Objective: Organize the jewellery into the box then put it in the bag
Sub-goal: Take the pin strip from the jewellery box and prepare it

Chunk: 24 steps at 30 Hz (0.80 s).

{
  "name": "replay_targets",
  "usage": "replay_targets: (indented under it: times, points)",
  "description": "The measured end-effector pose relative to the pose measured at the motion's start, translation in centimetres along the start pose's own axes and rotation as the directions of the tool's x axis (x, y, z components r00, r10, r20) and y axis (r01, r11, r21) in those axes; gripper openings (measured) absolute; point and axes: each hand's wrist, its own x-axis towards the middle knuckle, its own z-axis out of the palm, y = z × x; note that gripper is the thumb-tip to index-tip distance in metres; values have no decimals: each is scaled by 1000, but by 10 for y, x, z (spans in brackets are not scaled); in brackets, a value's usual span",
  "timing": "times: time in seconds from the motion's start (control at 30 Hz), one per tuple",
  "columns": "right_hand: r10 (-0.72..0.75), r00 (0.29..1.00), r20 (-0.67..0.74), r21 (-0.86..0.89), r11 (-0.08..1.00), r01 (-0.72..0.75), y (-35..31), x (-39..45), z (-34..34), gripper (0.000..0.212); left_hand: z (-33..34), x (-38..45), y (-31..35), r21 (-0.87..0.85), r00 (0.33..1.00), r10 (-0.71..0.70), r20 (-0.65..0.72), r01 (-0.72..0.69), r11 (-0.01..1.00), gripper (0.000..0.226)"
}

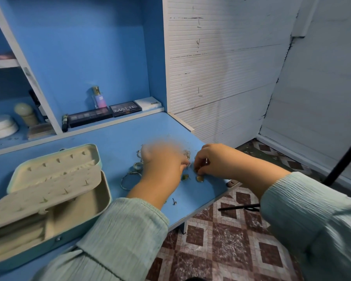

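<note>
Hands: our left hand (162,169) blurred, grip unreadable; right hand (215,161) pinching a small piece.
Jewellery (137,171): loose on blue desk (114,138).
Box (49,199): open, compartments look bare.

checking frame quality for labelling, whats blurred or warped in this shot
Head view: left hand smeared by motion blur at its fingers; right hand sharper; jewellery soft; box mostly clear. Wide-angle lens bends the shelf edges; lighting dim, bluish, no harsh glare.
</note>
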Motion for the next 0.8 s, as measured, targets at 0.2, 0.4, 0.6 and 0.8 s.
replay_targets:
  times: [0.2, 0.4, 0.6, 0.8]
  points:
    - [43, 999, -14, 131, 991, -41, 4, -1, -6, 10, -2, -2, 0, -9, 1000, 8, -19, -8, 1000, 27]
    - [172, 979, -107, 351, 928, -124, 20, -23, -19, 8, -7, -3, 2, -73, 1000, 3, -18, -4, 997, 25]
    - [259, 962, -83, 420, 885, -202, 31, -42, -14, 8, -11, -6, 14, -178, 996, 24, 91, -8, 984, 22]
    - [291, 954, -76, 491, 843, -219, 36, -43, -2, 13, -14, -5, 29, -162, 988, 86, 129, -65, 985, 27]
